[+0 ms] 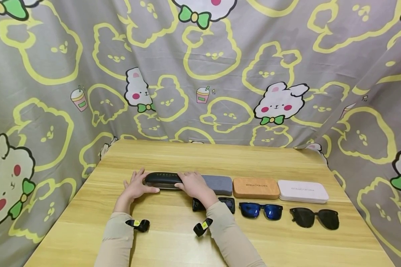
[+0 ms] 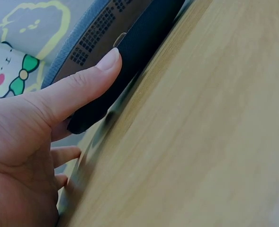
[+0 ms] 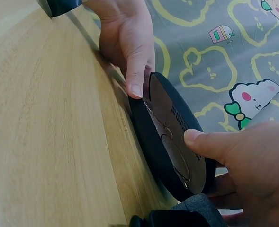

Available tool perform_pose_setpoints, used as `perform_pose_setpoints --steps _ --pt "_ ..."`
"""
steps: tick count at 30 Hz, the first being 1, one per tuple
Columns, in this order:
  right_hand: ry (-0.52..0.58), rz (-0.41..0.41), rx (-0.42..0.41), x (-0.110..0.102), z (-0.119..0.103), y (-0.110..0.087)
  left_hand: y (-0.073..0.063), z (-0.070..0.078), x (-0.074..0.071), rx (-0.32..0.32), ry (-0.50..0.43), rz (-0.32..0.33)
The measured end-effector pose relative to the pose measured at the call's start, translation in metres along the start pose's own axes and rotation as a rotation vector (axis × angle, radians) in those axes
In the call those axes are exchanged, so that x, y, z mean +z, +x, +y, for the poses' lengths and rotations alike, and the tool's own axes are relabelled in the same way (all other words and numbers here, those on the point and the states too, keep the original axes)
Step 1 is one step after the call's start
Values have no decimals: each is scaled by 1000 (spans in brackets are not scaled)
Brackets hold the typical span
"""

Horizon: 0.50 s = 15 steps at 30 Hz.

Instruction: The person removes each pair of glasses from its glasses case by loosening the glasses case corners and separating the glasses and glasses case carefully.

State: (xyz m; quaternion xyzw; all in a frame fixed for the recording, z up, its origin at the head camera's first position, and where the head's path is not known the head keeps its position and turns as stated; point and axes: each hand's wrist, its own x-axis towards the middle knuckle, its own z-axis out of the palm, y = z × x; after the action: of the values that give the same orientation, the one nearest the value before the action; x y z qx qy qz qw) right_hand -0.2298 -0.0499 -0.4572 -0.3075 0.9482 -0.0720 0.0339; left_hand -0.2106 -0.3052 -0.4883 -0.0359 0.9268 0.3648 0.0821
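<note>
A black glasses case (image 1: 161, 178) lies at the left end of a row of cases, its lid partly raised. Inside it, thin-rimmed glasses (image 3: 167, 135) show in the right wrist view. My left hand (image 1: 136, 188) holds the case's left end, the thumb (image 2: 89, 85) on the lower rim and some fingers behind. At the other end my right hand (image 1: 195, 186) grips the lid, its thumb (image 3: 203, 142) over the lid's inner edge and fingers behind it. Printed dark marks cover part of the lid's lining.
Right of the black case stand a blue-grey case (image 1: 218, 184), an orange case (image 1: 255, 189) and a white case (image 1: 303, 192). In front lie black sunglasses (image 1: 228, 204), blue-lensed sunglasses (image 1: 261, 211) and dark sunglasses (image 1: 315, 218). A patterned curtain (image 1: 220, 89) hangs behind the wooden table (image 1: 173, 237).
</note>
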Motion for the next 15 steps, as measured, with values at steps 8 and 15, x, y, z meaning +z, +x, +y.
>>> perform_pose_setpoints --steps 8,15 --pt "15 -12 18 1 0 0 0 -1 0 1 5 0" --pt "37 -17 19 2 0 0 -1 -1 1 -2 7 4"
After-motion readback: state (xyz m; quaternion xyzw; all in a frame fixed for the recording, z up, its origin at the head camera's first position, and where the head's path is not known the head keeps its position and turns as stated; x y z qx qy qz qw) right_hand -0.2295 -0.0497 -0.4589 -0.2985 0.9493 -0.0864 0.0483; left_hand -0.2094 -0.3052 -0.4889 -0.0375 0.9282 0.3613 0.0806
